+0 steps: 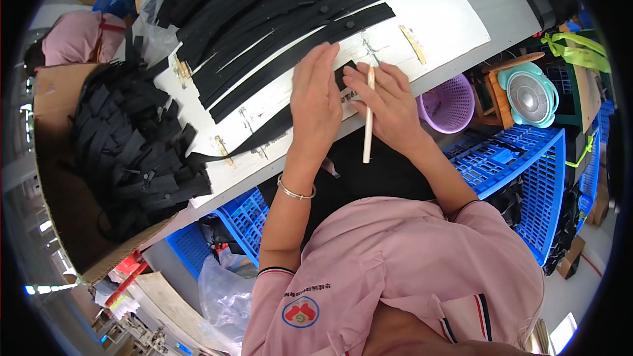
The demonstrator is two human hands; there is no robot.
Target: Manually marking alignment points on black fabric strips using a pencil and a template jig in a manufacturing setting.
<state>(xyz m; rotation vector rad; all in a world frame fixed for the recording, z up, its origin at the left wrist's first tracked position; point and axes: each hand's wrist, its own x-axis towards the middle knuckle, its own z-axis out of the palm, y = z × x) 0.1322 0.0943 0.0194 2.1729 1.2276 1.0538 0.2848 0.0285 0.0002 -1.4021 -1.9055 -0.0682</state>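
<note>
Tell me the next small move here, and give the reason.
Probably smooth the near black strip straight with the left hand: it curves across the white board, while the strips beyond lie in nearly straight rows. The right hand holds a white pencil, so the left seems freer.

Black leads here: long black fabric strips (283,10) against a flat white board (455,10), and a slim white stick (368,135). Pale pink glows from a short-sleeved fabric shirt (422,244), collar (483,316) striped dark, white and red; lattice-patterned blue plastic crates (491,163) blaze away beside a purple perforated basket (455,109).
</note>
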